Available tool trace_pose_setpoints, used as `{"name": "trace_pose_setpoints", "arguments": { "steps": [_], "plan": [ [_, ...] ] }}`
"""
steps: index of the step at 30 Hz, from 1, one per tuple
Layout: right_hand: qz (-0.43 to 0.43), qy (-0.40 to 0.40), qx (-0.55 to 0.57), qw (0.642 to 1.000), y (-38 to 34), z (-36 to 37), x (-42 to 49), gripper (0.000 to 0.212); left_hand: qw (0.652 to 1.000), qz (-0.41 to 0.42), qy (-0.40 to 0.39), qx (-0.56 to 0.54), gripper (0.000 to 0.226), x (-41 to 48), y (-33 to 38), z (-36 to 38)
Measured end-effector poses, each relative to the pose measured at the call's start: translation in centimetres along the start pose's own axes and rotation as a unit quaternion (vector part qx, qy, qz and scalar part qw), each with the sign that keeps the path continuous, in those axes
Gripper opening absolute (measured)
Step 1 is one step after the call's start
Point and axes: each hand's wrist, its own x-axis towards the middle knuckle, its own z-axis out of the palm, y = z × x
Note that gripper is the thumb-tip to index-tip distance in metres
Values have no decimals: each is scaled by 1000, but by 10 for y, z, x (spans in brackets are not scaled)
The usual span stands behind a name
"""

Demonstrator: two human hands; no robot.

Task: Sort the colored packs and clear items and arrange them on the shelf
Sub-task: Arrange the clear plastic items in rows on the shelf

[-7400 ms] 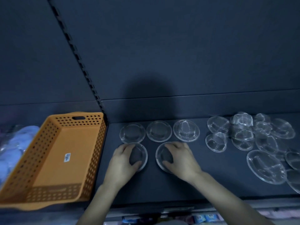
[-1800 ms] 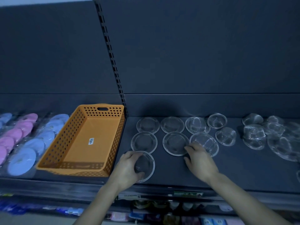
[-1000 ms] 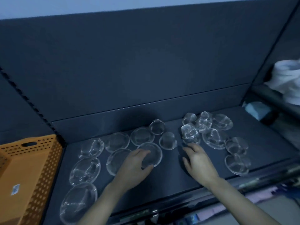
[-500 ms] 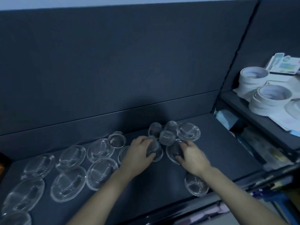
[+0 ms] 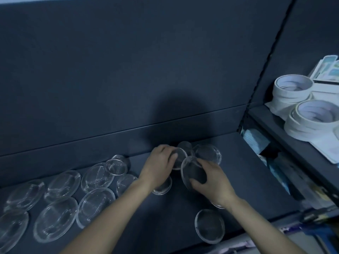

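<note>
Clear round plastic dishes lie on a dark shelf (image 5: 143, 222). My right hand (image 5: 211, 180) grips one clear dish (image 5: 190, 169), lifted and tilted on its edge. My left hand (image 5: 157, 167) holds a smaller clear cup (image 5: 180, 156) just left of it. Behind them sit another clear cup (image 5: 185, 145) and a flat clear dish (image 5: 208, 153). Several clear dishes (image 5: 55, 204) are laid out in rows at the left. A single clear dish (image 5: 209, 226) rests near the front edge, and another (image 5: 162, 186) shows under my left wrist.
To the right, a side shelf (image 5: 286, 132) carries stacked rolls of white tape (image 5: 311, 118) and printed cards (image 5: 326, 66). Blue packs (image 5: 256, 142) lie below it. The dark back panel (image 5: 128, 70) rises behind the shelf.
The view has swung right, away from the orange basket. Both hands moved from the arranged rows to the right cluster, and the right hand lifted a dish off the shelf and tilted it.
</note>
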Motion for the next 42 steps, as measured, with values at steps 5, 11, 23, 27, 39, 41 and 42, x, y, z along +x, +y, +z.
{"name": "trace_pose_setpoints", "arguments": {
  "steps": [5, 11, 23, 27, 39, 41, 42],
  "plan": [
    [60, 150, 167, 973, 6, -3, -1, 63, 998, 42, -37, 29, 32, 33, 17, 20],
    [166, 238, 296, 910, 24, -17, 11, 64, 974, 111, -159, 119, 44, 65, 36, 54],
    [235, 293, 233, 897, 58, -29, 4, 66, 937, 100, -256, 215, 79, 100, 51, 86],
    [225, 317, 251, 887, 55, -37, 3, 67, 973, 78, -192, 104, 77, 89, 55, 83],
    [112, 293, 277, 908, -2, -37, -14, 62, 980, -74, 91, -158, 66, 32, 56, 20],
    [91, 276, 259, 921, -14, -30, -20, 61, 978, -76, 92, -169, 64, 14, 48, 3],
    [83, 266, 254, 926, -20, -27, -24, 61, 979, -76, 92, -168, 63, 4, 43, -6]
  ]
}}
